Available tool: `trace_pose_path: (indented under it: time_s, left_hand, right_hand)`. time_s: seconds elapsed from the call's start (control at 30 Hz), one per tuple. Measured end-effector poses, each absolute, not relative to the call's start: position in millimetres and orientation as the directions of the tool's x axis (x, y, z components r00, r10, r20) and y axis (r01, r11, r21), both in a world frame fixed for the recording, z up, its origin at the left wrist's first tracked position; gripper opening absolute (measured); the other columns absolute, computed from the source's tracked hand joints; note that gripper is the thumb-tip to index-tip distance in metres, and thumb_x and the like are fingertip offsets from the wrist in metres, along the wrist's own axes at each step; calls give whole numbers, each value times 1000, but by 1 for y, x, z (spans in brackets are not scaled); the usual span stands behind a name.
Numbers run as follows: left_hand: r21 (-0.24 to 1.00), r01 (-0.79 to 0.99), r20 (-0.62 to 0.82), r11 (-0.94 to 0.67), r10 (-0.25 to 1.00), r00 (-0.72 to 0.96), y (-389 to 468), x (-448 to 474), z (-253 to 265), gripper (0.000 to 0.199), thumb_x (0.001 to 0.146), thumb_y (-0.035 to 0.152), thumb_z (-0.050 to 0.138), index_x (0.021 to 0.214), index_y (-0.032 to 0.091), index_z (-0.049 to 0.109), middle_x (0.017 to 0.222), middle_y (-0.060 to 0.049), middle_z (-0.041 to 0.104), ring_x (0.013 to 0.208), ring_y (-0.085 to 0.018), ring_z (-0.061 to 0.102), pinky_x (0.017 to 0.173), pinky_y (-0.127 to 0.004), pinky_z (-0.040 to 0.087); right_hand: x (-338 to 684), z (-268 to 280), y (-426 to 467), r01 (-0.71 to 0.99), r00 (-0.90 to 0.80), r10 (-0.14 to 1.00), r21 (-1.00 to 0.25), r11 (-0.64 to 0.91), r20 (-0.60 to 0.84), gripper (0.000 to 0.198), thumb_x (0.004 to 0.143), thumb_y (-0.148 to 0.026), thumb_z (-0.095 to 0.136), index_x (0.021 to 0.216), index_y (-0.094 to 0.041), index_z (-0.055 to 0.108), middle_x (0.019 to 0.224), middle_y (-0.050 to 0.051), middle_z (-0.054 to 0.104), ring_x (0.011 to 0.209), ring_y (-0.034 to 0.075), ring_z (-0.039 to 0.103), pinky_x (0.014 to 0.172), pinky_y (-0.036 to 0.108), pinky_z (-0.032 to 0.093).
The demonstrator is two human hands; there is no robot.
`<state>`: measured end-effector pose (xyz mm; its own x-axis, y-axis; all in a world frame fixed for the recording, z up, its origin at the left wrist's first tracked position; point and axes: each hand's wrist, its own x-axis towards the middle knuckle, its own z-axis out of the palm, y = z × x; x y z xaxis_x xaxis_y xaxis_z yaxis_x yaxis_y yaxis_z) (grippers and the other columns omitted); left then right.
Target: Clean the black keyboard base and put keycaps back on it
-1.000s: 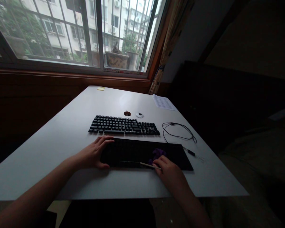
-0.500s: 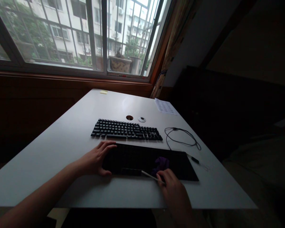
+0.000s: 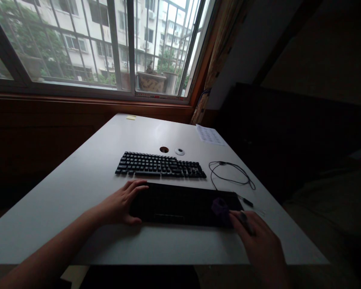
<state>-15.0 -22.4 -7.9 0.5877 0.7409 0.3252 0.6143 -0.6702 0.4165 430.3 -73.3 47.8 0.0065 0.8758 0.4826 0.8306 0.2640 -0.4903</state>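
A black keyboard base [image 3: 180, 202], its keycaps off, lies near the front of the white table. My left hand [image 3: 124, 204] grips its left end, fingers at the back edge and thumb at the front edge. At the right part of the base, my right hand [image 3: 254, 228] is closed on a crumpled purple cloth [image 3: 220, 208], which rests on the black surface. A slim tool [image 3: 247, 223] also sits in that hand; its far end is hidden. Behind the base, black keycaps [image 3: 159, 164] are laid out in keyboard order.
A looped black cable [image 3: 231, 172] runs from the base to the right. Beside the base's right end lies a dark-handled wire tool [image 3: 248, 202]. Farther back are a round table hole [image 3: 164, 149], its white cover [image 3: 179, 151], printed paper [image 3: 210, 135] and yellow notes [image 3: 131, 117].
My right hand has moved right along the keyboard base with the purple cloth and the slim tool, which has turned in the hand. My left hand has stayed on the left end.
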Motion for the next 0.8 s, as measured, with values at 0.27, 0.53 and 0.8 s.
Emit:
trace_pose_path:
  time_s: [0.27,0.53,0.8]
  left_hand:
    - [409,604,306,-684,726,615,-23,-17,-7,113,70,58,89,159,28,26,168,-19,22,151,-44,27,118,-67,37]
    - [431,629,280,-647,758,589,-24,-16,-5,117,66,51,93,159,29,25,169,-18,22,151,-44,29,118,-66,38]
    - [441,618,303,-651,756,580,-23,-15,-7,117,64,48,93,158,29,26,163,-17,31,147,-44,34,117,-65,39]
  right_hand:
    - [386,47,-54,740,-4,837,-561,370,547,23,98,-42,62,101,-26,77,101,7,73,95,24,70,85,36,56]
    - [325,47,-14,572,-310,810,-584,577,497,13,97,-22,64,100,-23,76,96,5,71,88,19,70,80,30,56]
    - [284,31,-4,768,-520,820,-289,572,241,13,96,-17,67,99,-22,78,97,3,71,85,18,69,76,27,53]
